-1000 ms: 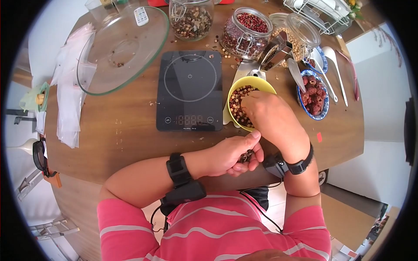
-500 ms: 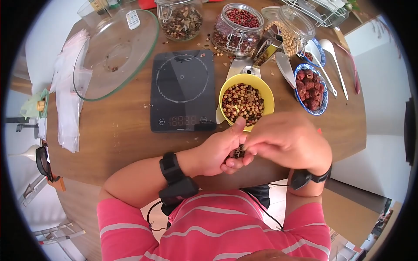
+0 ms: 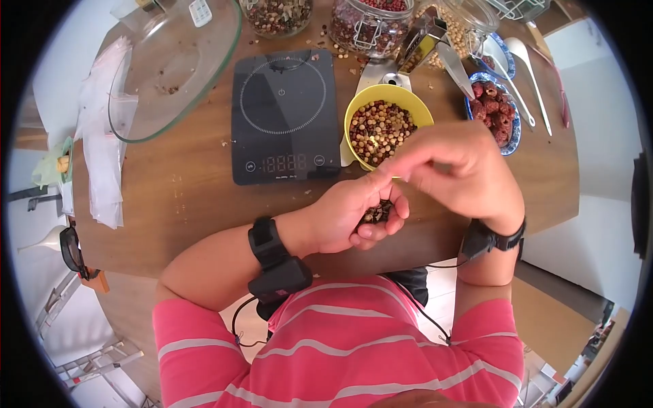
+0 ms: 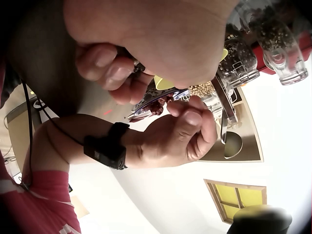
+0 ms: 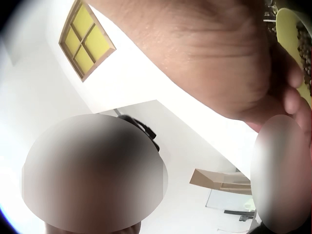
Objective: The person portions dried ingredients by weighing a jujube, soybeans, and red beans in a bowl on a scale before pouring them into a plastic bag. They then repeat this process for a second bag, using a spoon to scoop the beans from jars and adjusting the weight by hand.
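Before me in the head view, my left hand [image 3: 347,214] curls palm-up around a small heap of dark dried bits [image 3: 375,212], low over the table's near edge. My right hand [image 3: 466,170] hangs just above and right of it, its fingertips close to the left thumb. The left wrist view has the right hand's fingers [image 4: 195,122] loosely bent with nothing visible between them. Right beyond both hands, a yellow bowl [image 3: 423,109] contains mixed red, brown and pale peppercorns [image 3: 377,129]. The right forearm and hand partly overlap its near rim.
Left of the bowl lies a black kitchen scale [image 3: 282,102]. A glass plate [image 3: 183,68] and plastic bags [image 3: 102,163] are farther left. Behind stand glass jars [image 3: 371,30]; at the right are a blue-patterned dish [image 3: 515,139] of dried red fruits and a white spoon [image 3: 534,75].
My right hand came out of the bowl to the left palm, its fingers reaching the bits there, then lifted slightly away. The left hand stays cupped around them. The head view has tilted.
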A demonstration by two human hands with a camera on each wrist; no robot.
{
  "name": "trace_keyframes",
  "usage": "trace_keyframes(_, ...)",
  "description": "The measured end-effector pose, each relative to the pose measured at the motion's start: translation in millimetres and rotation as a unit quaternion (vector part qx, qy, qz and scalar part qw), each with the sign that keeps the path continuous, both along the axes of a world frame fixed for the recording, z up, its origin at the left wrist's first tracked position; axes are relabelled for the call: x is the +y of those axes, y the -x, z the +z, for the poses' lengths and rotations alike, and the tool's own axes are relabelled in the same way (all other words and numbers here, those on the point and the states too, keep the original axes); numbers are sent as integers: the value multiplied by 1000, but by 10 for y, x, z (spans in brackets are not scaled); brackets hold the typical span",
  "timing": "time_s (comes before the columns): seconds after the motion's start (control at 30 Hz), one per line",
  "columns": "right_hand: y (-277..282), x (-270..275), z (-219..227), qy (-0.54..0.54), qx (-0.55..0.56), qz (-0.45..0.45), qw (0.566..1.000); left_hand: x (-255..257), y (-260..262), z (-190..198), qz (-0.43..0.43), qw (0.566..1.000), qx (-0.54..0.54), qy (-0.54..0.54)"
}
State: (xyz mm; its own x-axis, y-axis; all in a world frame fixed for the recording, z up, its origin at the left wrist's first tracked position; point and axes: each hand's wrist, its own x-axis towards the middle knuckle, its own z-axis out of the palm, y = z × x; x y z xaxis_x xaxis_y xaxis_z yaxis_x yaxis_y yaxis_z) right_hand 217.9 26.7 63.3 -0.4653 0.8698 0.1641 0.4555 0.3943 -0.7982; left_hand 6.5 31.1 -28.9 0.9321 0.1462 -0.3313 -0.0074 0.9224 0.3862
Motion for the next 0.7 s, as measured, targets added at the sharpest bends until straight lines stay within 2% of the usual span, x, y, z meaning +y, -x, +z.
trace_keyframes(0.03,-19,27,-62,-27,44,-41,998,-18,-11,-9,-6,1000,12,0)
trace_keyframes(0.07,-45,49,-112,-34,46,-42,997,-29,-19,-7,-12,1000,25,-3)
trace_keyframes(0.13,-118,124,-194,-44,72,-136,987,-43,-16,33,-27,998,37,-49)
trace_keyframes(0.17,-166,171,-249,-90,21,-163,982,-56,-22,59,-33,997,45,-61)
trace_keyframes(0.33,-183,286,-336,-187,-26,-235,954,9,109,347,-39,986,99,-126)
trace_keyframes(0.4,-226,334,-395,-204,-51,-225,951,179,291,617,55,981,51,-181)
trace_keyframes(0.47,-240,353,-440,-214,-37,-228,949,455,469,848,181,949,84,-244)
trace_keyframes(0.53,-227,346,-451,-201,-35,-220,954,828,583,1233,237,919,70,-306)
trace_keyframes(0.6,-222,336,-433,-192,-33,-220,956,1343,662,1561,270,872,110,-393)
trace_keyframes(0.67,-241,352,-471,-209,-31,-215,954,1765,606,1890,301,779,210,-509)
trace_keyframes(0.7,-255,357,-468,-213,-27,-219,952,2029,596,1979,297,777,209,-515)
